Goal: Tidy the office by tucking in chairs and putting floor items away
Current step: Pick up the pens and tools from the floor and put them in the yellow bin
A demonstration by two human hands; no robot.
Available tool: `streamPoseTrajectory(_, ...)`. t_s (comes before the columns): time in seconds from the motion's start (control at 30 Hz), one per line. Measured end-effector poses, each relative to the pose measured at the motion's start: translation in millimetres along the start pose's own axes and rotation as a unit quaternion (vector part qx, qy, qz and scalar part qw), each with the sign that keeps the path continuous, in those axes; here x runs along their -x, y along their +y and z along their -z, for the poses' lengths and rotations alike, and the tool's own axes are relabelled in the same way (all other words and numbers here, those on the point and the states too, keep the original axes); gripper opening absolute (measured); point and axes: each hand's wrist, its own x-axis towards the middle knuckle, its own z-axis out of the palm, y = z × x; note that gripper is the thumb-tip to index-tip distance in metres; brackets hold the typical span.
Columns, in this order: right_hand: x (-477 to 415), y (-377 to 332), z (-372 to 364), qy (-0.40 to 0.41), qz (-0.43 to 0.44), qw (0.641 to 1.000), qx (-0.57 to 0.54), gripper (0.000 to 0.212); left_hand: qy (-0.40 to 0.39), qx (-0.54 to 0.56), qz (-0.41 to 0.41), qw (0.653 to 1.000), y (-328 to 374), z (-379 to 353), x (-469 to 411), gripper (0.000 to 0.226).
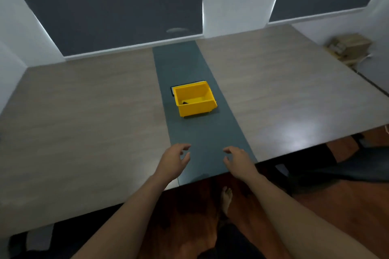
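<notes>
A yellow plastic bin [194, 99] stands on the dark centre strip [202, 132] of a large wood-grain table [84, 122], with a small dark item in its bottom. Something flat with a white edge [173, 90] lies just behind the bin. My left hand [173, 159] and my right hand [237, 159] hover over the table's near edge, a bin's width apart, fingers spread and curled, holding nothing. The bin is well beyond both hands. A dark chair [336, 164] sits under the table's right side.
Dark blinds and white walls close off the far side. A stack of light wooden pieces [348, 48] lies at the far right corner. Reddish-brown floor and my bare foot [227, 197] show below the table edge.
</notes>
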Motion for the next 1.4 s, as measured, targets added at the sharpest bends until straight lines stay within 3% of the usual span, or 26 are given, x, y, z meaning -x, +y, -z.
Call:
streamPoseTrajectory(0.37, 195.3, 70.3, -6.5, 0.101, -0.123, 0.986, -0.053, 0.034, -0.128, -0.031, -0.091, 0.987, 72.6, -54.5, 91.5, 0.034)
streamPoseTrajectory(0.7, 386.7, 150.0, -2.2, 0.194, -0.271, 0.939, -0.088, 0.029, -0.249, -0.036, -0.227, 0.941, 168.4, -146.1, 168.2, 0.034)
streamPoseTrajectory(1.0, 609.0, 198.9, -38.0, 0.269, -0.359, 0.889, -0.092, 0.029, -0.324, -0.037, -0.303, 0.895, 224.2, -232.0, 320.4, 0.032)
streamPoseTrajectory(1.4, 818.9, 237.4, -129.5, 0.345, -0.497, 0.777, -0.173, 0.018, -0.434, -0.084, -0.398, 0.804, 277.1, -323.1, 481.7, 0.033)
